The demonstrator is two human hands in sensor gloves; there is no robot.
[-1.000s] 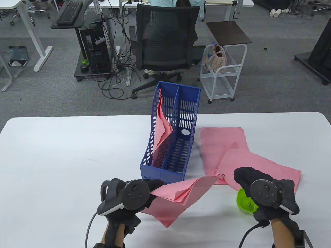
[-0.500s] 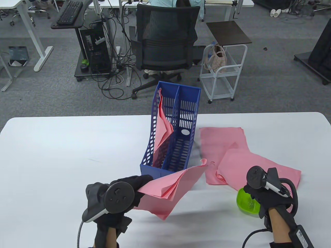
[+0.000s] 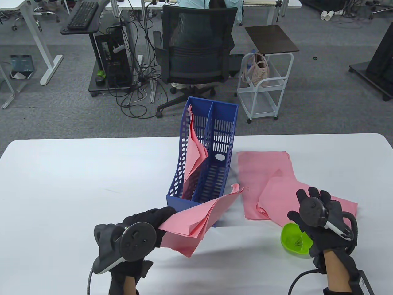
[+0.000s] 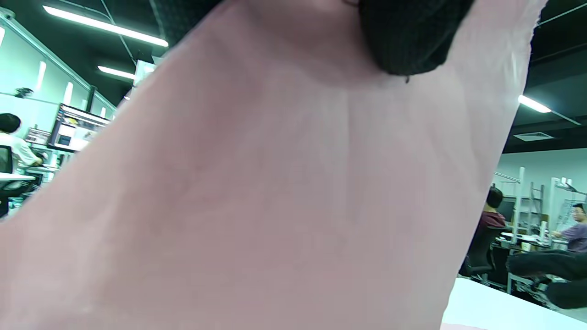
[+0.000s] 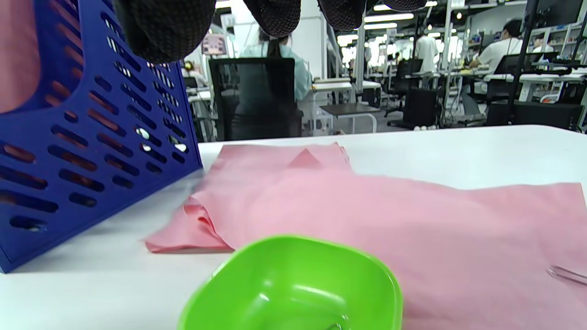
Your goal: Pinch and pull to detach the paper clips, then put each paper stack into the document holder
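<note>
Paper stack (image 3: 196,219), pink and loosely fanned, hangs off the worktop (image 3: 61,184) in the lower middle of the table view, pinched at its lower-left end by the left hand (image 3: 147,224); its long axis runs up and to the right, and its curled free corner lies just over the near front wall of the blue document holder (image 3: 208,159), which stands directly above it in the frame. The holder's long axis runs away toward the top of the frame, so I judge the coming move turns on swinging the stack in line with a compartment; the left one already holds pink sheets, the right one shows none. The left hand is far nearer the holder's mouth than the right hand (image 3: 319,212), which hovers at lower right with fingers spread and holding nothing, over a green bowl (image 3: 294,242) with small metal clips inside. Two more pink stacks (image 3: 270,181) lie flat to the right of the holder. In the left wrist view the pink sheet fills nearly the whole frame, a dark fingertip (image 4: 408,41) pressing it at the top. In the right wrist view the fingers (image 5: 160,27) hang free at the top, above the bowl at bottom centre, the flat stacks behind it, the holder at left, and a loose paper clip (image 5: 566,274) at the right edge.
</note>
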